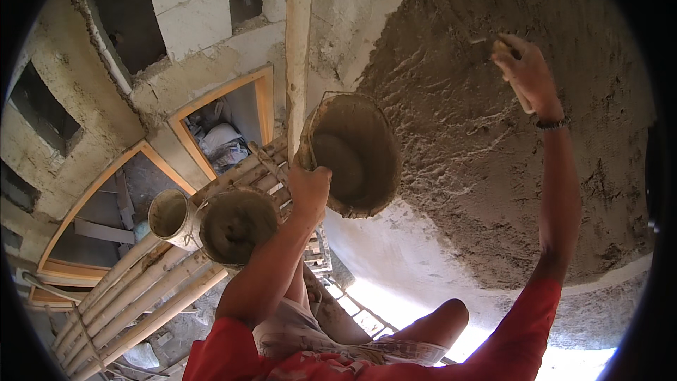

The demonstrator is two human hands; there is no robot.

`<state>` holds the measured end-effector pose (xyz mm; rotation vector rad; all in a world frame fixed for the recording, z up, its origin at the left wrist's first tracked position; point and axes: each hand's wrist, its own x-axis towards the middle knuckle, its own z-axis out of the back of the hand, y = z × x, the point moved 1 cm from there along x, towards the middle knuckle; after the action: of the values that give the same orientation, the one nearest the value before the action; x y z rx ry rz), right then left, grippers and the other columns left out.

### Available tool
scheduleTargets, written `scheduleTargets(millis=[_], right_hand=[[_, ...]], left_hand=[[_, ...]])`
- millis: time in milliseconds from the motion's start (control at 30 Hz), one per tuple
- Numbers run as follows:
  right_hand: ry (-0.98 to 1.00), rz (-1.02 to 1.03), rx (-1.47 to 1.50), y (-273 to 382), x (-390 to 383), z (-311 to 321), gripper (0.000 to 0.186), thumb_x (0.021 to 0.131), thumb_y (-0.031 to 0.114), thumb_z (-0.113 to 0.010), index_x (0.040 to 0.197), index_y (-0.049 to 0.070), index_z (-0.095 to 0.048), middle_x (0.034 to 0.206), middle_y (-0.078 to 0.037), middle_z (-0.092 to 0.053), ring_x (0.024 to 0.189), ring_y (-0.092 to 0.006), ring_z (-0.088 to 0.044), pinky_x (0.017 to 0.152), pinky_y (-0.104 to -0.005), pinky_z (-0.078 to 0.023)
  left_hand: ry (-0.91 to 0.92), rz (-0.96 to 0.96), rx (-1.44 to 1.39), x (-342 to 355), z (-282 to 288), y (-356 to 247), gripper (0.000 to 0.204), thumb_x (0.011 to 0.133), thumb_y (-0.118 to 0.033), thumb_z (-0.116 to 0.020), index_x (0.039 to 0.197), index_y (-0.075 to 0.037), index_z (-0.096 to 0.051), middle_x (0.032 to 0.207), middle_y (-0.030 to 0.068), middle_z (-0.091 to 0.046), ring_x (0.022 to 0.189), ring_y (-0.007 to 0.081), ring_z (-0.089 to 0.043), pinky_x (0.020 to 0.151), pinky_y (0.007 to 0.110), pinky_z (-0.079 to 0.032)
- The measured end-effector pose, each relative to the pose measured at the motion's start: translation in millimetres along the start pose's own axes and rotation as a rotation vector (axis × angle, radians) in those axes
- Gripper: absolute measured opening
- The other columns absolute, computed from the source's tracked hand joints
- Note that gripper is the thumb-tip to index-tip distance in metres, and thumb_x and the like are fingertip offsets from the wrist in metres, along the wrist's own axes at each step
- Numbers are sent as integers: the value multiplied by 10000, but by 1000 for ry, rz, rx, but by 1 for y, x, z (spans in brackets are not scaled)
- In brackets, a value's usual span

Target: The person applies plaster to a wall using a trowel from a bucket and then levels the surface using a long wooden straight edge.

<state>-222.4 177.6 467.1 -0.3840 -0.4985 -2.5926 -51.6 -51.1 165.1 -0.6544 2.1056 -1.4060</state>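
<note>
My left hand is closed on the rim of a mortar-caked bucket, tilted so that its inside faces me. A smooth heap of wet mortar lies in it. Up at the right, my right hand grips a trowel by its handle, close against the wall; most of its blade is hidden. Rough wet brown plaster covers the wall around that hand. Below my left forearm stands a second bucket with mortar in it, and a smaller white bucket beside it.
Bamboo poles form a scaffold platform under the buckets. An upright pole rises just left of the held bucket. Wooden window frames and dark wall openings lie at the left. Pale wall borders the plaster below.
</note>
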Motion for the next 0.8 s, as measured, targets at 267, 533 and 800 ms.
scheduleTargets(millis=[267, 533, 800], right_hand=[[435, 355, -614, 1, -113, -115, 191, 896, 173, -575, 1049, 81, -645, 876, -137, -647, 758, -190, -638, 665, -368, -547], [404, 504, -551, -28, -150, -197, 188, 823, 148, -616, 1002, 114, -660, 823, -145, -658, 801, -284, -671, 697, -419, -547], [487, 214, 164, -34, -177, -224, 392, 757, 194, -685, 1132, 93, -631, 982, -121, -682, 886, -296, -662, 821, -393, -537]], left_hand=[[33, -46, 106, -20, -24, -3, 440, 659, 90, -508, 1094, 61, -561, 848, 57, -607, 706, 123, -560, 616, 254, -446], [81, -195, 413, -34, -24, -3, 506, 688, -21, -580, 1192, 16, -554, 820, 171, -667, 710, 262, -663, 668, 359, -510], [67, -187, 261, -33, -29, -3, 517, 660, 50, -532, 1175, 38, -566, 741, 55, -606, 596, 113, -531, 544, 266, -424]])
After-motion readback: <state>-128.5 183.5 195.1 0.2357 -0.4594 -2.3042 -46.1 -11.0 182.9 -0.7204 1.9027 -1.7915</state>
